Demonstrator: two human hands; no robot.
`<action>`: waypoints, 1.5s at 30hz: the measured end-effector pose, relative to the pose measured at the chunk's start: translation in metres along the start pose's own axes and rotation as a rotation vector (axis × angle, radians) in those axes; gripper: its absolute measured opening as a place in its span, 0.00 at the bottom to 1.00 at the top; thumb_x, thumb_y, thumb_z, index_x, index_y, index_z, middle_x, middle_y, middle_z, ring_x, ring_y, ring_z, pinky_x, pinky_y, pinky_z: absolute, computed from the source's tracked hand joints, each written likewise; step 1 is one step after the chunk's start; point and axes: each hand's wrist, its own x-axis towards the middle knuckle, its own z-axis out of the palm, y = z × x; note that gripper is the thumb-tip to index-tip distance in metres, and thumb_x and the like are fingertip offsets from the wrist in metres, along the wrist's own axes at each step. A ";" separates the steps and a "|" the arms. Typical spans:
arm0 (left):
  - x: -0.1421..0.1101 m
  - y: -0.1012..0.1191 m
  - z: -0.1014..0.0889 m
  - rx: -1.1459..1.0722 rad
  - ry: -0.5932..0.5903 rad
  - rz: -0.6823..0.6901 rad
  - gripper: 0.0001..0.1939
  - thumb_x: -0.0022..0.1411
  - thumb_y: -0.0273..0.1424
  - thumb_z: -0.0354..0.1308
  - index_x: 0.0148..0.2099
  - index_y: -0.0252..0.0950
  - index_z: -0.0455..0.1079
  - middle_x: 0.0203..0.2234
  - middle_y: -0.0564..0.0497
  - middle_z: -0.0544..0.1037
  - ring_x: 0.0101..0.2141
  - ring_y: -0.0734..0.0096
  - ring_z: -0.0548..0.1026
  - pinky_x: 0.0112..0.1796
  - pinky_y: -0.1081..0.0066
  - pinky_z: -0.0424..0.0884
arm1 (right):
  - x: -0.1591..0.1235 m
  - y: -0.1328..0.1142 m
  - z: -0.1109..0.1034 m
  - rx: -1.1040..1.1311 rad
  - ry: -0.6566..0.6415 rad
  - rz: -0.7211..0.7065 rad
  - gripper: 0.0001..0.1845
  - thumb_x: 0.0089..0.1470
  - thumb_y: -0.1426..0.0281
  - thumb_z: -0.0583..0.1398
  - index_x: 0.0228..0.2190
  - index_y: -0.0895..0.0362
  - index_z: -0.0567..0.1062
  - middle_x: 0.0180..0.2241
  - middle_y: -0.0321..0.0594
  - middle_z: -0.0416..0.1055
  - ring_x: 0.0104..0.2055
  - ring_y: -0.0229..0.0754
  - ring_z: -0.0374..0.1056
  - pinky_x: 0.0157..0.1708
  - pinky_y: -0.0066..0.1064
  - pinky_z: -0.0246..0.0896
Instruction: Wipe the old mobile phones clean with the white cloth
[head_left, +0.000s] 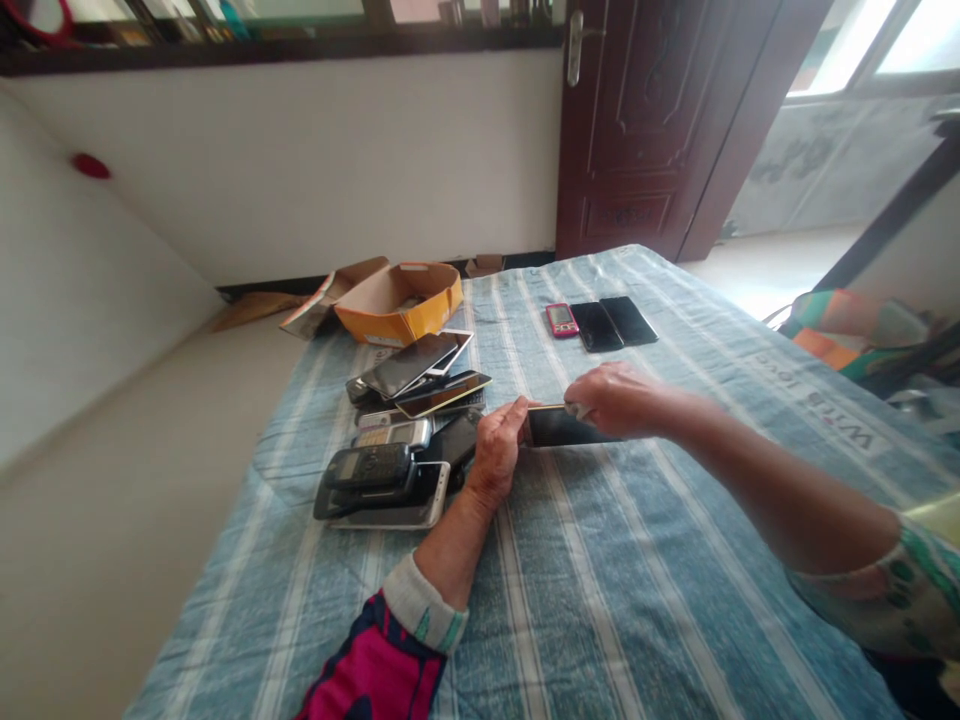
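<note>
Here we are at the striped, cloth-covered surface [562,610], taking the orange box [429,318] as our marker. Nearer to us than the box, and off to its right, we have the dark phone [566,427], with both hands at it! We see the left hand [498,452] pinching the phone's left end between thumb and fingers. Towards its other end we find the right hand [611,400], fingers bunched on a small pale thing [576,411], too blurred for us to name, at the phone's far edge. On the near side of the box we get the heap of phones [409,432], a black keypad phone [369,468] lying on a white-framed phone [420,510]. And well to the right of the box, we spot a pink phone [561,320] just beside a pair of dark phones [596,327] lying edge to edge. Beyond them, past the box and to its right, we have a reddish-brown door [637,110].
</note>
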 end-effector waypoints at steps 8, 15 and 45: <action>-0.005 0.005 0.003 0.189 -0.053 0.128 0.07 0.56 0.33 0.61 0.29 0.37 0.78 0.27 0.51 0.79 0.32 0.65 0.74 0.39 0.70 0.67 | -0.015 -0.002 0.021 -0.037 0.184 -0.081 0.10 0.45 0.82 0.56 0.25 0.57 0.72 0.25 0.38 0.70 0.27 0.37 0.60 0.31 0.30 0.46; -0.006 0.006 0.003 0.290 -0.094 0.169 0.10 0.60 0.34 0.57 0.32 0.37 0.78 0.28 0.51 0.79 0.32 0.66 0.73 0.36 0.71 0.67 | -0.012 -0.028 0.043 0.093 0.445 0.111 0.10 0.55 0.77 0.53 0.36 0.58 0.72 0.31 0.42 0.71 0.34 0.43 0.62 0.35 0.31 0.50; -0.004 0.000 0.002 0.260 -0.086 0.147 0.14 0.59 0.39 0.56 0.34 0.33 0.75 0.29 0.50 0.78 0.33 0.67 0.74 0.39 0.68 0.69 | -0.020 -0.035 0.085 -0.043 0.675 0.172 0.13 0.59 0.74 0.50 0.41 0.58 0.73 0.37 0.43 0.72 0.46 0.46 0.62 0.58 0.45 0.44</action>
